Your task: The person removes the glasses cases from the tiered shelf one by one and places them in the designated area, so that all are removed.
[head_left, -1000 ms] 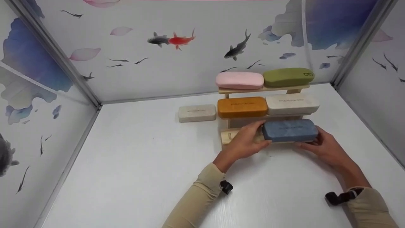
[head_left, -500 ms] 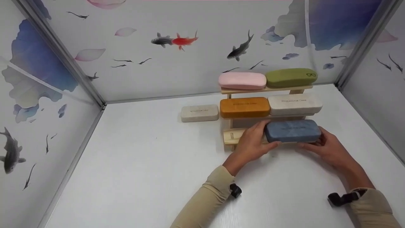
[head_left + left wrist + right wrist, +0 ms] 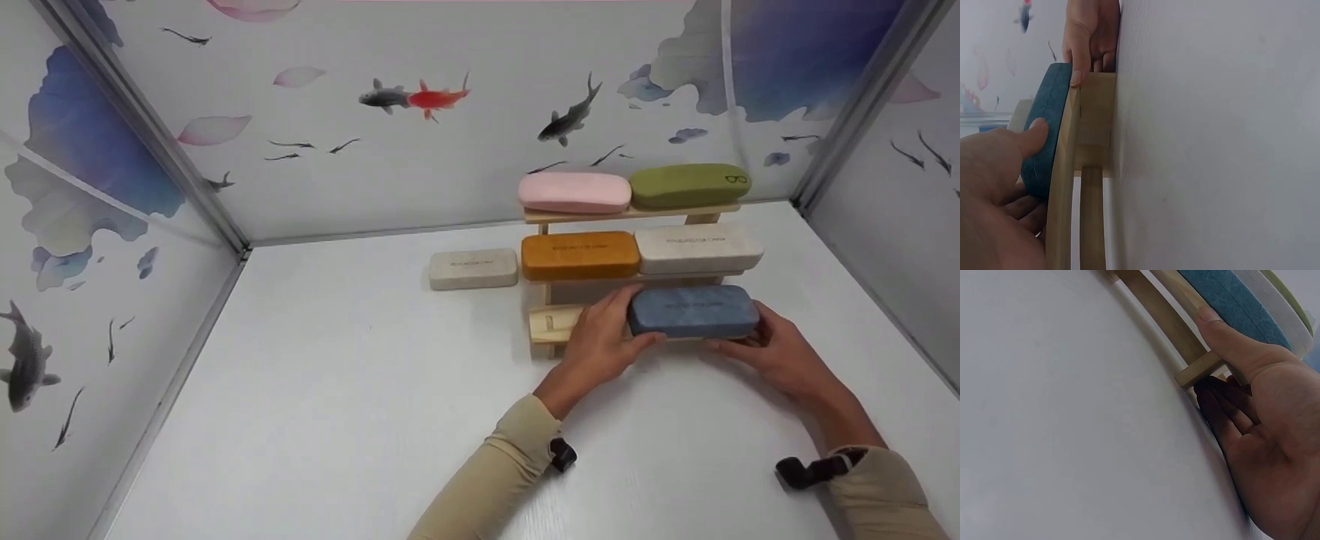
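Note:
A blue glasses case (image 3: 694, 311) lies on the right part of the lowest tier of a wooden display rack (image 3: 551, 324). My left hand (image 3: 600, 337) grips the case's left end, thumb on its front face and fingers behind. At the other end is my right hand (image 3: 780, 349). In the right wrist view its thumb (image 3: 1210, 316) rests on the tier's front edge just below the case, while the other fingers bend in around the rack's end by the leg (image 3: 1199, 370). The left wrist view shows the case (image 3: 1053, 112) seated on the wooden tier.
Pink (image 3: 574, 192) and green (image 3: 690, 186) cases fill the top tier. Orange (image 3: 580, 256) and white (image 3: 699, 249) cases sit on the middle one. A smaller grey-white case (image 3: 473, 270) lies on the white table left of the rack. Printed panels enclose the back and sides.
The head view has shifted slightly. My hands and the blue case keep nearly the same place on the rack, with the left forearm moved a little to the right.

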`<state>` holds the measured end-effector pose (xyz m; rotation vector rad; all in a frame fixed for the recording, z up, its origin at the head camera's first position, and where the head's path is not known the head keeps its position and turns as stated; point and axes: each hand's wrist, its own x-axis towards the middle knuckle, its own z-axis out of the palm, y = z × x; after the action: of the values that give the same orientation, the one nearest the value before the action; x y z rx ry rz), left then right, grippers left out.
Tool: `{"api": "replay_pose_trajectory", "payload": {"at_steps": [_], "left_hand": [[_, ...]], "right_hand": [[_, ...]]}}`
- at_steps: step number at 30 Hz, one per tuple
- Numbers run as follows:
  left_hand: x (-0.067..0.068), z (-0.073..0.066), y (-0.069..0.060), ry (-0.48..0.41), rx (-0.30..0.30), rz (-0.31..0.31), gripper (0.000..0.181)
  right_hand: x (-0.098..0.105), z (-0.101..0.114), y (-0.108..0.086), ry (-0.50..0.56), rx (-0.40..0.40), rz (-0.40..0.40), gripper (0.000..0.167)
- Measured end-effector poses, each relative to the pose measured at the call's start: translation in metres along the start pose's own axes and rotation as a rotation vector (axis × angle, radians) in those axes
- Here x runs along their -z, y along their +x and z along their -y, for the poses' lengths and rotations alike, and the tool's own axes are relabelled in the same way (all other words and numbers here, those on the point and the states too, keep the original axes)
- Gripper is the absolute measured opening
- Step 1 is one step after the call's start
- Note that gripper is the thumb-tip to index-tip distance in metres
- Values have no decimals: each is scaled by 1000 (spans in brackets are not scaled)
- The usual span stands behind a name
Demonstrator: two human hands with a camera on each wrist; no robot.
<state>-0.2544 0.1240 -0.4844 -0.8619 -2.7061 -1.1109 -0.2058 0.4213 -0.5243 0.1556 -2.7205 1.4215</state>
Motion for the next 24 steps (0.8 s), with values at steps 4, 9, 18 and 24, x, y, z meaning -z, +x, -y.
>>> {"api": "replay_pose_trajectory", "payload": {"at_steps": [4,9,18,24], "left_hand": [[3,2,-1,-48,-14,-5,74],[8,6,-3,-124,-28,-19,73],[13,11,-10,-215,-58,-5,75],[15,11,-15,-213,-92,-11,75]], "right_hand": [[-1,1,0,24,-2,1,85],[-1,2,0,41,3,9,87],[1,-1,2,85,-20,34,89],[3,-2,2,101,-21,35,86]]}}
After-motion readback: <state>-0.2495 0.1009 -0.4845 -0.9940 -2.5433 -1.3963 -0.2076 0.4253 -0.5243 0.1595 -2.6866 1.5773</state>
